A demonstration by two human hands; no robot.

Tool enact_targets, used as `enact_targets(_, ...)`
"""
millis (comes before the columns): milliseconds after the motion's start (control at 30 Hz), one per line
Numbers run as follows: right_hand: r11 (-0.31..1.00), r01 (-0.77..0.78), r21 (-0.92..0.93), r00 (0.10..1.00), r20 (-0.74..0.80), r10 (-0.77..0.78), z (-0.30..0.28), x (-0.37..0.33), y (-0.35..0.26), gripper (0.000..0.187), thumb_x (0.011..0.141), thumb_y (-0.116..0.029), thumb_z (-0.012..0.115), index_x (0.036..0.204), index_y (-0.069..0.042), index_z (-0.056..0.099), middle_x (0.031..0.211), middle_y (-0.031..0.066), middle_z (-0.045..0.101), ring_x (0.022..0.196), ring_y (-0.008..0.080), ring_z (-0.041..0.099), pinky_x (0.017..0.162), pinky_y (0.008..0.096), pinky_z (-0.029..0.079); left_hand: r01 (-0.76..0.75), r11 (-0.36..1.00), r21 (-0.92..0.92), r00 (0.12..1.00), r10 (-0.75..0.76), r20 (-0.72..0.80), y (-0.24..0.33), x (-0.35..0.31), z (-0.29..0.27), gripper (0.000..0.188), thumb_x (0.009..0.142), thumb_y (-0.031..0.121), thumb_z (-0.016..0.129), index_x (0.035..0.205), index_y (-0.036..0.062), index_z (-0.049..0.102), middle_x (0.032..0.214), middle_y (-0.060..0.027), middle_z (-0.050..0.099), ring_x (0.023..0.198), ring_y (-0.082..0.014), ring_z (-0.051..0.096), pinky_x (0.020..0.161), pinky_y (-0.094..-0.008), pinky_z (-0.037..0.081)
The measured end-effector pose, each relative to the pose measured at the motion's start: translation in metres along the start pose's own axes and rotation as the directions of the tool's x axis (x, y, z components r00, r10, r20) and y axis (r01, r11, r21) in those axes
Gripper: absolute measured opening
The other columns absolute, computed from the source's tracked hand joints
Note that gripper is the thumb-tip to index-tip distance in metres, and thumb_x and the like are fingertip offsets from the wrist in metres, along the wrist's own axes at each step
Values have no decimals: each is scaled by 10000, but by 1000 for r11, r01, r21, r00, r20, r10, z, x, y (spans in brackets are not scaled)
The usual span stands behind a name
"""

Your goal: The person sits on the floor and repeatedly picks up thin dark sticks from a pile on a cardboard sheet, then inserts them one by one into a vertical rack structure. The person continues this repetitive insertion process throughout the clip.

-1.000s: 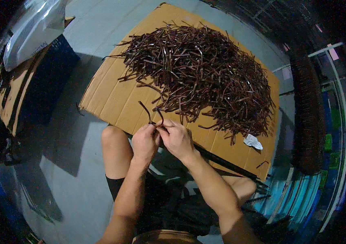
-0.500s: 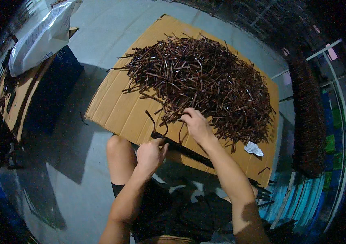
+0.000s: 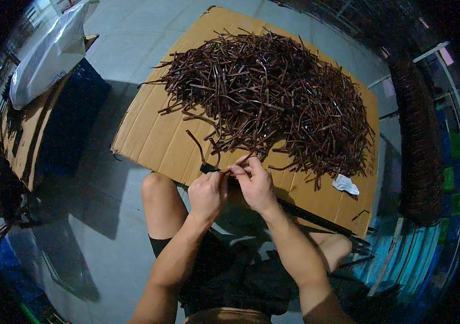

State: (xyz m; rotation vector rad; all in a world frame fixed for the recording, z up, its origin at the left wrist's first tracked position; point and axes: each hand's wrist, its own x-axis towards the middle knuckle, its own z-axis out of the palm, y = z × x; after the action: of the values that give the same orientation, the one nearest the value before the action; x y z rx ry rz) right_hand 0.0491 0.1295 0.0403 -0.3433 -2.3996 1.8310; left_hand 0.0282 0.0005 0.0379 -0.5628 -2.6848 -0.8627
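Note:
Close together over the near edge of a cardboard sheet (image 3: 146, 127), both my hands are closed. My left hand (image 3: 207, 195) grips a long black bar (image 3: 316, 218) near its left end, where curved brown strips (image 3: 195, 143) stick up. Beside it, the fingertips of my right hand (image 3: 256, 189) pinch a thin brown strip (image 3: 247, 157) against the bar. Whether that strip is fixed to the bar is hidden by my fingers. A big heap of similar bent brown strips (image 3: 262, 86) covers much of the cardboard beyond my hands.
A crumpled white paper (image 3: 345, 184) lies at the cardboard's right side. To the left stands a dark blue box (image 3: 76, 108) with a white plastic bag (image 3: 51, 59) on top. On the right, a dark bristly bundle (image 3: 419, 146) hangs by a metal frame.
My right hand has come back from the heap's near edge to my left hand, bringing a strip to the bar. The left hand has shifted slightly right and up.

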Motion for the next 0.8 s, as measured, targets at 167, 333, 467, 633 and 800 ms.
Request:
enact_targets(167,985,84,152,995,-63,-75,5,-1,16,180,879,-148,602,958,-8,522,789,104,651,771,173,666,645,295,504,-28,999,19,1000,27,8,-2,-1,3,81,765,101,612,727,42,572,630,-121,566,575,-303,555,519,-398,444)
enact_targets(333,984,149,-93,986,-55,-155,3,-4,8,140,871,-116,591,961,-30,527,775,130,655,750,241,677,629,321,511,-28,999,45,999,27,19,0,-1,0,83,765,108,614,733,43,575,633,-120,568,582,-302,561,528,-396,452)
enact_targets(467,987,115,-114,990,-65,-123,3,-5,5,114,889,-96,580,944,0,551,832,100,677,777,150,662,679,270,514,-3,1000,19,998,2,62,-4,-6,9,85,762,107,618,730,44,572,637,-120,567,582,-300,561,528,-395,452)
enact_targets(633,931,286,-226,957,16,-291,1,-5,4,111,849,-94,613,915,-8,589,811,115,664,749,226,665,668,288,508,-11,992,-123,998,18,54,-22,-18,30,103,761,109,621,712,40,562,635,-119,561,578,-299,557,534,-398,453)
enact_targets(800,921,191,-340,961,256,-105,-4,8,-37,155,805,-76,639,933,5,609,821,112,650,746,238,651,681,298,502,-4,1000,27,998,6,-60,-23,-17,20,101,785,154,633,786,53,623,682,-123,610,628,-295,600,562,-378,478)
